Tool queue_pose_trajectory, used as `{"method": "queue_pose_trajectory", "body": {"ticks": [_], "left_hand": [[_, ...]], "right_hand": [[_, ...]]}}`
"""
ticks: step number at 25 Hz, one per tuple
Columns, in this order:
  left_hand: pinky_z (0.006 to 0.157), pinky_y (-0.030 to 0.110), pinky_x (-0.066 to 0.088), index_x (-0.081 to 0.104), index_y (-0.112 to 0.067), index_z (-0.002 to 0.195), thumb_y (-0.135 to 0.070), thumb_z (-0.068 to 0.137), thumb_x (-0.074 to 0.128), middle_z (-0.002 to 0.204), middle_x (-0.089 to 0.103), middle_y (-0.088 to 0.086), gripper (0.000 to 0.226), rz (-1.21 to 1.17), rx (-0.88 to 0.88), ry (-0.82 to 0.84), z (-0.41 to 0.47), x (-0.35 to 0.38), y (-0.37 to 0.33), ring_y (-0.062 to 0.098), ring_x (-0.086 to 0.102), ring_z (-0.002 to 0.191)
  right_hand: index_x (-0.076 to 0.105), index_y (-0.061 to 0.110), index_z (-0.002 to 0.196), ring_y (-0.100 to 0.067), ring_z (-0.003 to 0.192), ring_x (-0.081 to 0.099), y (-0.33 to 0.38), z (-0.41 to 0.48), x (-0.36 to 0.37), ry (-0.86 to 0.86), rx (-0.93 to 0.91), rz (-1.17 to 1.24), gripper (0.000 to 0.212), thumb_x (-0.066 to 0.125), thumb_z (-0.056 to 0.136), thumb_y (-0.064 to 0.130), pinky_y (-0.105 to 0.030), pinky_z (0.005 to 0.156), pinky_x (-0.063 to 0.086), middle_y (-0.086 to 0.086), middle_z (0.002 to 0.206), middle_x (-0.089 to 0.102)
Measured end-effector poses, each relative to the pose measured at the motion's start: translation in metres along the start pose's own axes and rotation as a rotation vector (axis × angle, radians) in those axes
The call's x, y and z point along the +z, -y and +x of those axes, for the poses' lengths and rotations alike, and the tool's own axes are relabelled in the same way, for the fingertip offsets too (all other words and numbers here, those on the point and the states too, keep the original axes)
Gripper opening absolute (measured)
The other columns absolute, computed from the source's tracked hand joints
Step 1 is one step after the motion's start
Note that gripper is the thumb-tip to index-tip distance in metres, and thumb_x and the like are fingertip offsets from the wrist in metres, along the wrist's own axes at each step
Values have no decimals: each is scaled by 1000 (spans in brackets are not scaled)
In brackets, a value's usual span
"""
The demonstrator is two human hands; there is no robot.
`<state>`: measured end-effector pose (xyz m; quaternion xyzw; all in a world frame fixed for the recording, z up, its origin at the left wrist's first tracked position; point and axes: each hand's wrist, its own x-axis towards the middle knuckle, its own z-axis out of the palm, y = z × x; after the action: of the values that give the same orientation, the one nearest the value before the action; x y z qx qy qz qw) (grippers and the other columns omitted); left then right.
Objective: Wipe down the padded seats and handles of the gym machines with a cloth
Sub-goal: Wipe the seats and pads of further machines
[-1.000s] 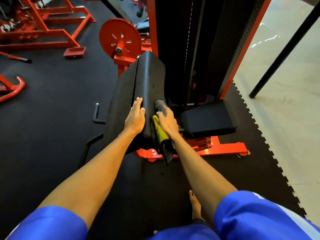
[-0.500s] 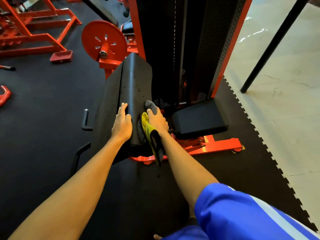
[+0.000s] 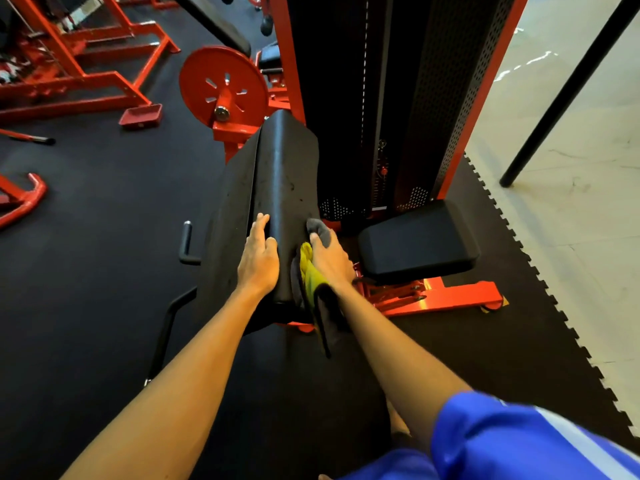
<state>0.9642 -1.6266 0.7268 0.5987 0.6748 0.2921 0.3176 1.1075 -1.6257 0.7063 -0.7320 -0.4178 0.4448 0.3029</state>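
Observation:
A tall black padded backrest [image 3: 284, 174] of a red gym machine stands edge-on in front of me. My left hand [image 3: 258, 259] rests flat on its left side near the top edge, fingers straight. My right hand [image 3: 329, 256] presses a grey and yellow cloth [image 3: 311, 275] against the pad's right side; the cloth's loose end hangs below my wrist. The black padded seat [image 3: 419, 239] lies lower right of the backrest. A black handle [image 3: 186, 242] sticks out on the left of the pad.
The machine's black weight stack housing with red frame [image 3: 391, 98] rises behind the pad. A red wheel [image 3: 223, 86] and other red frames [image 3: 86, 64] stand at the back left. A black pole [image 3: 568, 88] slants over the pale floor on the right. Black rubber mat underfoot.
The view has shifted a little; both hands stay on the backrest in nearly the same places, the right hand and cloth sliding only slightly along the pad's right side.

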Motion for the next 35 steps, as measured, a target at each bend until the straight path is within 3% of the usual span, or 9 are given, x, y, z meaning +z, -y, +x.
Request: {"method": "queue_pose_trajectory", "body": {"ticks": [6,11,16,18,24,26,30,33,35], "left_hand": [[123,43,20,18,-35,160,-30,101,30,169,18,-7,61,-40,-13,24,3,0,4,15,17,155],[126,39,15,16,-26,162,-27,99,31,170,17,-4,65,-35,-5,44,-1,-3,-2,12,13,155],[128,39,8,13,-25,163,-19,104,31,171,7,-8,62,18,6,77,-1,-4,-5,10,2,156],[127,38,3,9,-27,163,-17,105,29,171,2,-10,63,23,8,112,3,-7,-4,9,-4,156],[127,31,-4,6,-24,164,-25,97,26,171,-1,-8,70,2,-34,135,40,-8,-10,6,-6,155],[128,31,-4,8,-21,164,-24,94,25,171,-1,-5,72,8,-30,128,51,-7,-12,4,-4,155],[125,26,-4,7,-21,164,-10,104,27,171,-2,-7,64,16,-68,118,68,-5,-22,-4,-4,147],[125,28,-2,7,-23,164,-14,103,27,170,-1,-10,65,32,-92,120,78,-4,-27,5,-3,154],[128,36,0,9,-23,164,-21,100,25,171,0,-8,66,12,-101,111,86,-3,-30,9,-2,156]], "right_hand": [[41,43,152,-24,149,38,28,23,12,63,-308,-89,65,38,92,68,-52,118,34,11,160,43],[43,31,156,-14,155,26,-12,-12,6,82,-580,-13,56,56,103,42,-37,127,20,8,164,38],[33,32,160,-26,153,31,21,67,0,108,-225,-3,61,49,105,51,-45,122,26,8,168,29],[31,34,160,-28,154,30,40,90,-2,122,-238,-61,61,47,105,52,-47,121,25,8,170,25],[48,35,153,-20,155,29,0,64,6,158,-840,-52,58,60,95,33,-51,125,25,9,162,42],[49,36,152,-19,156,28,-15,74,6,186,-906,-1,58,62,96,27,-54,125,24,10,161,43],[50,29,152,-14,151,36,9,118,10,164,-813,104,55,59,98,19,-46,126,24,7,159,46],[48,27,152,-19,150,36,52,153,4,110,-512,139,52,57,101,21,-41,124,29,4,160,43],[49,32,152,-20,148,39,68,160,3,94,-481,91,56,55,97,29,-44,122,32,6,159,45]]}}
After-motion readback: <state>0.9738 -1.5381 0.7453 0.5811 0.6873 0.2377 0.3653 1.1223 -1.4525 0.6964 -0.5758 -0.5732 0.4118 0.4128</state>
